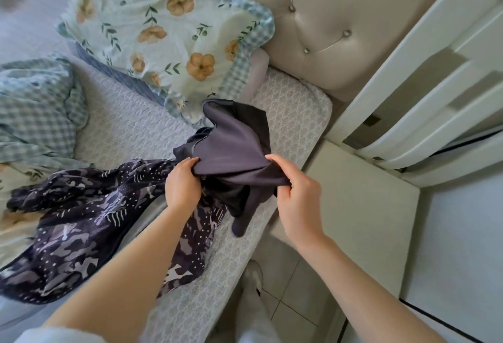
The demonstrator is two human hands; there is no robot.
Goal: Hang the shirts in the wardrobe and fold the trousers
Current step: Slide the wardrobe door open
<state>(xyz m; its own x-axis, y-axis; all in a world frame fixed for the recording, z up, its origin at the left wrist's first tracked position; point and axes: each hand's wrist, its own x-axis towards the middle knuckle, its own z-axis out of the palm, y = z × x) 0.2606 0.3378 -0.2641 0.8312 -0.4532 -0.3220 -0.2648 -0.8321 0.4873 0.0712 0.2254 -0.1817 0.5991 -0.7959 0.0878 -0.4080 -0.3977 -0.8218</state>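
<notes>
With your left hand (183, 185) and right hand (298, 198) each pinching the bunched dark garment (231, 149) at frame centre, a lopsided grip could drag the patterned garment (81, 220) off the bed (294, 113).

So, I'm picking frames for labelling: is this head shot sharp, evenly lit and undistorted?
Head view: soft even daylight, no glare; left hand, right hand and the dark garment are sharp; the bed blurs toward the top-left corner; wide-angle bending curves the white furniture at right.
</notes>
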